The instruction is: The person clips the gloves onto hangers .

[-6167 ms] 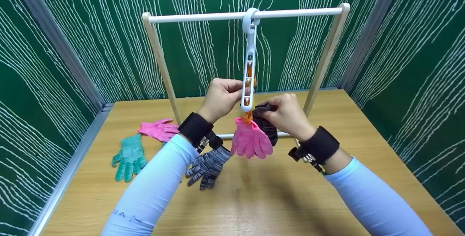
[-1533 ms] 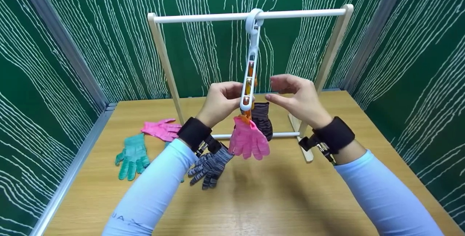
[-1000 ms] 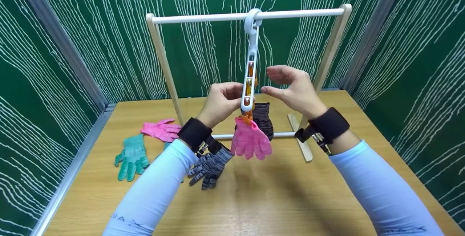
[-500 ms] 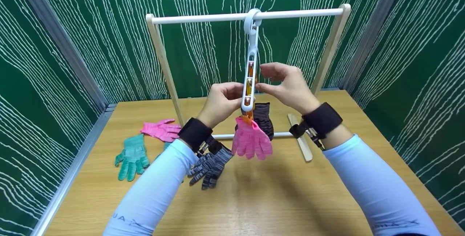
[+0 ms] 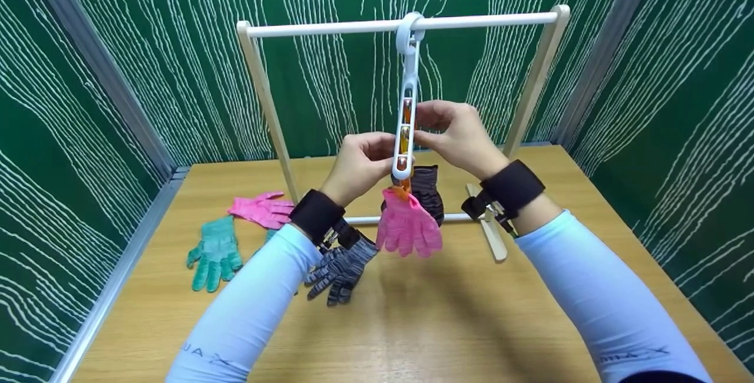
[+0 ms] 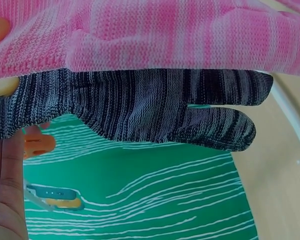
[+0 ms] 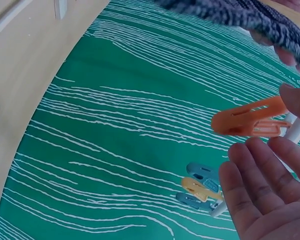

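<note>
A white clip hanger [image 5: 402, 166] hangs end-on from a rack, with coloured clips along it. A pink knitted glove [image 5: 409, 224] dangles from its nearest orange clip. Behind that glove hangs a dark striped glove [image 5: 427, 194], a yellow clip [image 6: 5, 87] at its cuff. My left hand [image 5: 360, 165] pinches the striped glove near the cuff; its fingertips are partly hidden behind the knit. My right hand [image 5: 462, 138] is on the hanger's other side, thumb and fingers about another orange clip [image 7: 247, 120]. No cloth shows in that clip.
On the table [image 5: 389, 336] lie a pink glove [image 5: 262, 211], a green glove [image 5: 213, 253] and a grey striped glove [image 5: 341, 274], left of the hanger. The rack's posts [image 5: 536, 82] stand either side. Blue and yellow clips [image 7: 200, 187] sit farther along the hanger.
My right hand has let go of the dark striped glove, which now hangs straight. Since then it has moved left to the orange clip. My left hand has stayed nearly still.
</note>
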A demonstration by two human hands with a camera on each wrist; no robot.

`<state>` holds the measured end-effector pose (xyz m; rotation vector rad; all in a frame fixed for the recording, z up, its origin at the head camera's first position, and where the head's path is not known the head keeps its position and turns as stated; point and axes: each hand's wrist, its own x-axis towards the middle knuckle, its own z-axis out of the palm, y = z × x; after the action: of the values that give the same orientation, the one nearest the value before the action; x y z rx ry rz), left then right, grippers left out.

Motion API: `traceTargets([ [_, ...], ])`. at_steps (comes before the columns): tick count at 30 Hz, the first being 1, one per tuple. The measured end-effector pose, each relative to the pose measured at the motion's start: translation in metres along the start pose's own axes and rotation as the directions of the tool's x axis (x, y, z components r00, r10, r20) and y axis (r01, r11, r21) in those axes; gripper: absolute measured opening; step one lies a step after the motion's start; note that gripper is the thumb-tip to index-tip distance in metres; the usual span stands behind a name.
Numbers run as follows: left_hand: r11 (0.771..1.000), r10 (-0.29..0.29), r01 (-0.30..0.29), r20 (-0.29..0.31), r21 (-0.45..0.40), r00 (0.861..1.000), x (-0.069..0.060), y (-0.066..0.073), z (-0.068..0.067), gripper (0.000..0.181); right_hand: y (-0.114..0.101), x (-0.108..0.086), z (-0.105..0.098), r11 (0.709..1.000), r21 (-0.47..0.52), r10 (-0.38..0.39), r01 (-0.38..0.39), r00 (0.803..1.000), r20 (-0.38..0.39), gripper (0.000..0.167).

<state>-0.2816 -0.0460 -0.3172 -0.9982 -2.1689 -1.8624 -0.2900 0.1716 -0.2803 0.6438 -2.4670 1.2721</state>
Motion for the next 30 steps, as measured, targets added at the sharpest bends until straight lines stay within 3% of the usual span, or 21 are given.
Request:
traceTargets([
  [11,1.000,0.001,-0.001,-0.007,-0.010,1.000,0.0015,-0.0008,0.0026,0.027,-0.0006,0.0072,0.0041,1.000,-0.002,0.014,-0.014,1.000,0.006,0.029],
  [30,1.000,-0.010,0.010,0.031,-0.001,0.999,-0.0044,-0.0019,0.0006,0.028,0.0020,0.0062,0.0006,1.000,0.020,-0.011,0.011,1.000,0.022,0.025],
])
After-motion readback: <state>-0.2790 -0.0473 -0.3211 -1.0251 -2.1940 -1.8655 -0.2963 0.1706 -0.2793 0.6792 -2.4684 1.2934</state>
